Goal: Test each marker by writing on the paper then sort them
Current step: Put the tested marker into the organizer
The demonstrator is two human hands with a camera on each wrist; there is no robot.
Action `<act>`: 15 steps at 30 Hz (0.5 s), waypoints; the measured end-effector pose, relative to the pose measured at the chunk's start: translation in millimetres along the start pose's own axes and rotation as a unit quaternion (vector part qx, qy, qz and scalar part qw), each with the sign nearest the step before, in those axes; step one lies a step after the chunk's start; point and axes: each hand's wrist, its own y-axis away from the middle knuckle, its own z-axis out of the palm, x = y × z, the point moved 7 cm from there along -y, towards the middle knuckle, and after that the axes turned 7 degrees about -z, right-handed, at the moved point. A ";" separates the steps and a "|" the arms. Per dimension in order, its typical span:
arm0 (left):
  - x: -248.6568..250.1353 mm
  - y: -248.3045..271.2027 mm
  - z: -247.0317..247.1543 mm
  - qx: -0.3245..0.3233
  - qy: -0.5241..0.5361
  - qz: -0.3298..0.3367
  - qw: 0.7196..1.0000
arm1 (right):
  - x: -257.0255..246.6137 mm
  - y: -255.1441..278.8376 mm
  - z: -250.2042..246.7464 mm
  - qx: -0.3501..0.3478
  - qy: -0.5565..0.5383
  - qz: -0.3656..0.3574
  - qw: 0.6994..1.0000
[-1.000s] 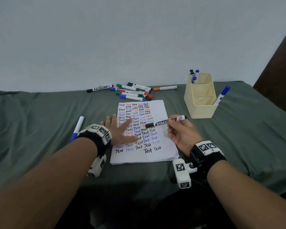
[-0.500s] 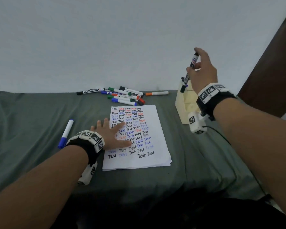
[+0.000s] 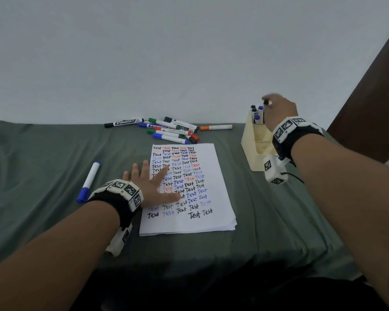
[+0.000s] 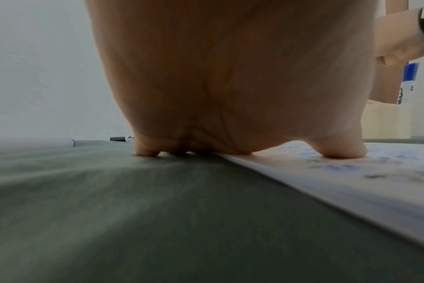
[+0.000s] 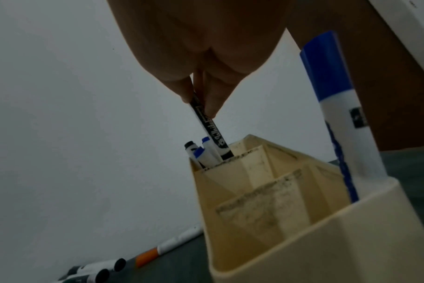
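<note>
Right hand (image 5: 201, 63) pinching black marker (image 5: 209, 130) between fingertips (image 5: 212, 103), upright, lower end already inside far compartment of cream holder (image 5: 303, 239). Same compartment: three more markers (image 5: 203, 153), blue and black caps up, just beside held one. Near compartment, closest to right wrist: one blue-capped marker (image 5: 339, 124) leaning on the rim. Middle compartments of the holder bare and stained.

Left hand (image 3: 151, 185) flat, fingers spread straight, pressing paper (image 3: 202, 221) onto green cloth (image 3: 43, 158); thumb and index on the sheet, outer fingers on the cloth. Paper filled with rows of "Test" in black, blue, red.

Loose blue marker (image 3: 89, 181) just left of left hand, on the cloth, apart from it. Untested pile of markers (image 3: 171, 130) beyond left hand's fingertips, past the paper's far edge: black, blue, green, red caps, orange one nearest the holder.
</note>
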 end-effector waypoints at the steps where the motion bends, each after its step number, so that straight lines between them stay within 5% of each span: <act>1: 0.0 0.3 0.2 0.000 0.001 0.000 1.000 | 0.3 -0.1 7.0 -0.047 0.041 0.009 0.998; 5: -0.2 0.7 -0.2 -0.002 0.006 0.000 1.000 | -6.9 8.2 22.1 -0.076 0.089 -0.008 0.993; 10: 0.3 0.7 -0.7 -0.005 0.007 -0.004 1.000 | -47.9 45.0 54.6 -0.060 0.065 -0.183 0.979; 15: -0.6 -0.7 -2.3 -0.021 0.007 -0.008 1.000 | -63.6 95.8 128.1 -0.309 0.068 -0.209 0.925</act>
